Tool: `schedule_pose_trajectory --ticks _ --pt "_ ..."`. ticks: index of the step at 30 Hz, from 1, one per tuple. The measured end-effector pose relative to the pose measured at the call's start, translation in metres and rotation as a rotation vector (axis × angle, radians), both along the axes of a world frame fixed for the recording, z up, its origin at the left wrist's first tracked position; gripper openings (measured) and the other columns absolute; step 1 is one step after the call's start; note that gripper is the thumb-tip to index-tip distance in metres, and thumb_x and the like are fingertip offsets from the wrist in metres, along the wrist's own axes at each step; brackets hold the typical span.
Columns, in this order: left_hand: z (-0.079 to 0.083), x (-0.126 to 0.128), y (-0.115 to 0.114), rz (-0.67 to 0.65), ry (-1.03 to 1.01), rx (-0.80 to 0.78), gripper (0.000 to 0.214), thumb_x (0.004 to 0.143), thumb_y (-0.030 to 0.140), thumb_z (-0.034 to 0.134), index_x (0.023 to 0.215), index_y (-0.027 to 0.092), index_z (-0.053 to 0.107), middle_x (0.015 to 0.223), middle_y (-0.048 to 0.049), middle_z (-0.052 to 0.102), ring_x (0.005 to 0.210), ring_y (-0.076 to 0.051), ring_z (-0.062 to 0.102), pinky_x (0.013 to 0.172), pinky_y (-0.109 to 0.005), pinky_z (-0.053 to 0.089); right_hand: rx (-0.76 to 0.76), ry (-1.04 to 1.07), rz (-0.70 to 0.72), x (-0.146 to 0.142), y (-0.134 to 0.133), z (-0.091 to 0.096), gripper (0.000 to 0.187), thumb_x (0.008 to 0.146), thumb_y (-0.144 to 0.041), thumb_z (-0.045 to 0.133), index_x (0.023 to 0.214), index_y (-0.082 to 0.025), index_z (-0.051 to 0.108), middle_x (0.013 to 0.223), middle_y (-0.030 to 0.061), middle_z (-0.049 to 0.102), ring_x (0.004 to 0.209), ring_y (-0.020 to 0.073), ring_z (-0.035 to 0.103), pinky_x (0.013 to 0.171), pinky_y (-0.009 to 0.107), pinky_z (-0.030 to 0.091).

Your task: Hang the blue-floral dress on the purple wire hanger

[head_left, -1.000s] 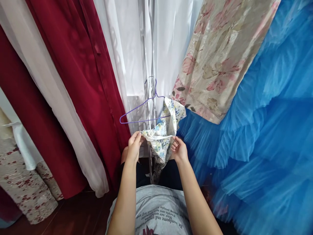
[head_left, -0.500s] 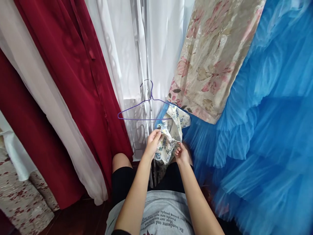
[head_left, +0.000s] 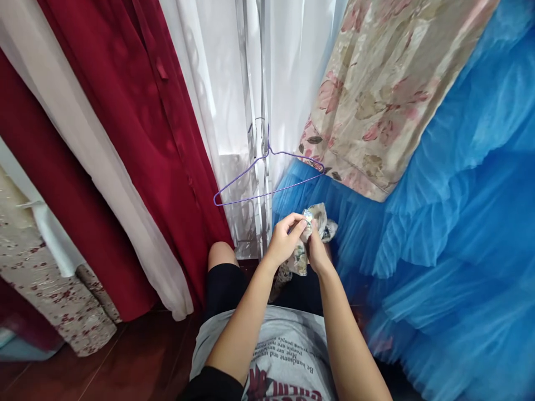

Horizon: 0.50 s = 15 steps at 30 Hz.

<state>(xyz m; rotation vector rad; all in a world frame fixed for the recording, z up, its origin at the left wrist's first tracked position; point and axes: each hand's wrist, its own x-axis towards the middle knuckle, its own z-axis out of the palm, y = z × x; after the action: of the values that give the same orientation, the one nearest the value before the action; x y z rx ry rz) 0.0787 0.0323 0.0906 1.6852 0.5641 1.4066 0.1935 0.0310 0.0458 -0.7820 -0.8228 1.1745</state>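
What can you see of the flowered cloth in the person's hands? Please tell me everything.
The flowered cloth is whitish with blue, yellow and green printing, and looks thin and soft. It is bunched and creased: the left hand pinches it, the right hand holds it alongside, and loose folds stick out around them. It is below the purple hanger, apart from it, with blue ruffled fabric behind. Its full shape is hidden.

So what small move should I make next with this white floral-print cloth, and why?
Perhaps ease the white floral-print cloth open: it looks bunched between your left hand and right hand, hiding its shape, and it's off the thin purple hanger.
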Motion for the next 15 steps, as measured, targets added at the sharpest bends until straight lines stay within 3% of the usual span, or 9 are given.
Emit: schedule_pose_trajectory --ticks 3,5,9,11,13,15 --pt "0.006 -0.020 -0.006 0.020 0.042 0.024 0.022 0.094 0.039 0.063 0.102 0.020 0.070 0.110 -0.0082 0.069 0.112 -0.024 0.061 0.103 -0.033 0.042 -0.084 0.032 0.316 -0.010 -0.016 0.017 0.054 0.078 -0.077 0.061 0.093 -0.026 0.067 0.072 0.0042 0.067 0.086 0.0268 0.068 0.062 0.031 0.052" --pt "0.003 -0.034 -0.007 -0.072 0.013 -0.046 0.032 0.093 0.042 0.063 0.118 0.023 0.067 0.121 -0.0100 0.066 0.120 -0.026 0.059 0.107 -0.035 0.041 -0.103 0.022 0.478 -0.012 -0.025 0.026 0.057 0.074 -0.079 0.065 0.092 -0.025 0.068 0.070 0.0045 0.066 0.084 0.0275 0.068 0.061 0.032 0.051" --pt "-0.016 -0.056 -0.005 -0.281 -0.115 -0.200 0.069 0.089 0.061 0.062 0.147 0.027 0.046 0.127 -0.0126 0.063 0.115 -0.028 0.063 0.100 -0.037 0.047 0.057 -0.183 0.717 -0.007 -0.032 0.053 0.050 0.065 -0.056 0.087 0.096 -0.021 0.069 0.078 0.0018 0.065 0.076 0.0203 0.064 0.067 0.029 0.051" --pt "-0.027 -0.065 -0.006 -0.317 -0.072 -0.226 0.075 0.082 0.066 0.067 0.143 0.025 0.051 0.119 -0.0123 0.066 0.107 -0.028 0.065 0.096 -0.037 0.049 0.176 -0.401 0.873 -0.004 -0.034 0.074 0.042 0.065 -0.045 0.089 0.090 -0.019 0.069 0.076 0.0004 0.062 0.069 0.0158 0.058 0.064 0.027 0.049" --pt "-0.036 -0.076 -0.011 -0.358 0.089 -0.253 0.068 0.078 0.065 0.072 0.129 0.020 0.064 0.106 -0.0118 0.070 0.099 -0.028 0.066 0.090 -0.036 0.051 0.259 -0.634 1.002 0.002 -0.036 0.097 0.032 0.073 -0.043 0.083 0.077 -0.016 0.068 0.067 -0.0013 0.056 0.059 0.0122 0.050 0.055 0.024 0.043" --pt "-0.042 -0.093 -0.018 -0.388 0.280 -0.276 0.056 0.077 0.059 0.076 0.113 0.017 0.072 0.096 -0.0104 0.072 0.090 -0.026 0.066 0.084 -0.035 0.052 0.278 -0.814 1.056 0.011 -0.038 0.118 0.035 0.081 -0.044 0.076 0.065 -0.015 0.063 0.059 -0.0028 0.049 0.053 0.0096 0.041 0.048 0.023 0.035"
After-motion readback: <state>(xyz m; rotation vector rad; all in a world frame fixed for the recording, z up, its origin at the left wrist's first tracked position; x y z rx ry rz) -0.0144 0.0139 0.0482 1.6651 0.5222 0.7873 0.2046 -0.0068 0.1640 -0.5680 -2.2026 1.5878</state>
